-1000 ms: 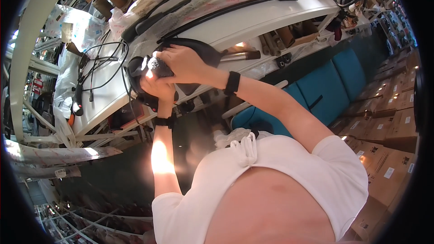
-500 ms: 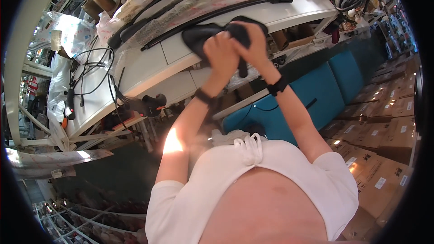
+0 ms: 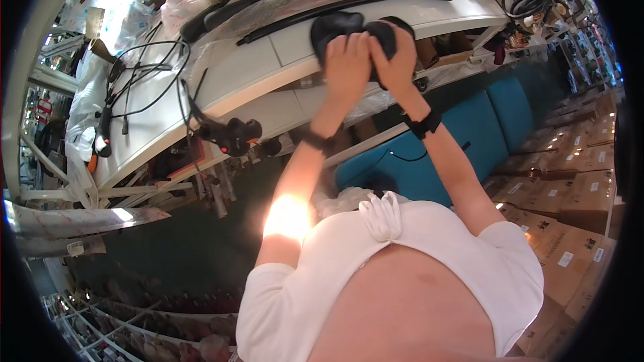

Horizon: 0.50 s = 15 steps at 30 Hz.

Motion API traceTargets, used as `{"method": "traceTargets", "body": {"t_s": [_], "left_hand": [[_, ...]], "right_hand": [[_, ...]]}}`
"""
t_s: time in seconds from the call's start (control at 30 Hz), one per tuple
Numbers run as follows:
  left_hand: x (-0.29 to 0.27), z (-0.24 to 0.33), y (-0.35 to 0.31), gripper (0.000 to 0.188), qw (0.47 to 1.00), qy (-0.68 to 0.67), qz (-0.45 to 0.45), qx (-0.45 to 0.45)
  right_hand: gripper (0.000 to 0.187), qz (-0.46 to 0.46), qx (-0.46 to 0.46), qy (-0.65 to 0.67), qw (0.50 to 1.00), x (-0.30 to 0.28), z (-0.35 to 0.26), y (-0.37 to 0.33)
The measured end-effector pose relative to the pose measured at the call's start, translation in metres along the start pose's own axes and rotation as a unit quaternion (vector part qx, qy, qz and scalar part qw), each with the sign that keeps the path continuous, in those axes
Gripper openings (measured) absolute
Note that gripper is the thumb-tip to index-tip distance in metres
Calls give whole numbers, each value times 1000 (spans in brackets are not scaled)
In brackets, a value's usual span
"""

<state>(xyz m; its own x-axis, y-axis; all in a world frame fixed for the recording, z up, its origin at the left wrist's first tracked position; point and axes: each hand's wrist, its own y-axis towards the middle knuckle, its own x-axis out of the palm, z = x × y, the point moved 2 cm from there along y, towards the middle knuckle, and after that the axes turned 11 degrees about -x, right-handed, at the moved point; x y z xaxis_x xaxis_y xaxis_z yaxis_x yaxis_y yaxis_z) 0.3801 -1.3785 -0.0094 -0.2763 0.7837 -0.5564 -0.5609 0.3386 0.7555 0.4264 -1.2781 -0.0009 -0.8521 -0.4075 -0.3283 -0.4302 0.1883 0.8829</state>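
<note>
Both of my hands grip a black two-lobed, padded-looking object (image 3: 327,25) at the front edge of the white table (image 3: 231,84). Its exact kind I cannot make out. My left hand (image 3: 347,66) has its fingers curled over the left lobe. On the other lobe, my right hand (image 3: 397,60) is wrapped round, its thumb toward the left hand. Palms and part of the object are hidden behind the fingers. Just beyond lies a long, slightly curved black tube (image 3: 349,15).
Plastic-wrapped long parts (image 3: 288,7) lie along the table's back. Loose black cables (image 3: 151,45) spread at its left, near a black handle-like part with red spots (image 3: 231,135) at the front edge. A blue padded bench (image 3: 436,141) and cardboard boxes (image 3: 570,208) stand to the right.
My view has shifted, so the table's things sit further right in it. The black object has turned in my hands; the stub that hung below it no longer shows plainly.
</note>
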Motion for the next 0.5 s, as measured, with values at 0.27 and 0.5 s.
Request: {"method": "traceTargets", "body": {"t_s": [0.27, 0.5], "left_hand": [[-123, -112, -52, 31, 994, 69, 64, -49], [-113, -130, -56, 29, 975, 93, 202, -19]], "right_hand": [[44, -111, -80, 157, 978, 99, -118, 6], [51, -125, -99, 211, 964, 107, -127, 5]]}}
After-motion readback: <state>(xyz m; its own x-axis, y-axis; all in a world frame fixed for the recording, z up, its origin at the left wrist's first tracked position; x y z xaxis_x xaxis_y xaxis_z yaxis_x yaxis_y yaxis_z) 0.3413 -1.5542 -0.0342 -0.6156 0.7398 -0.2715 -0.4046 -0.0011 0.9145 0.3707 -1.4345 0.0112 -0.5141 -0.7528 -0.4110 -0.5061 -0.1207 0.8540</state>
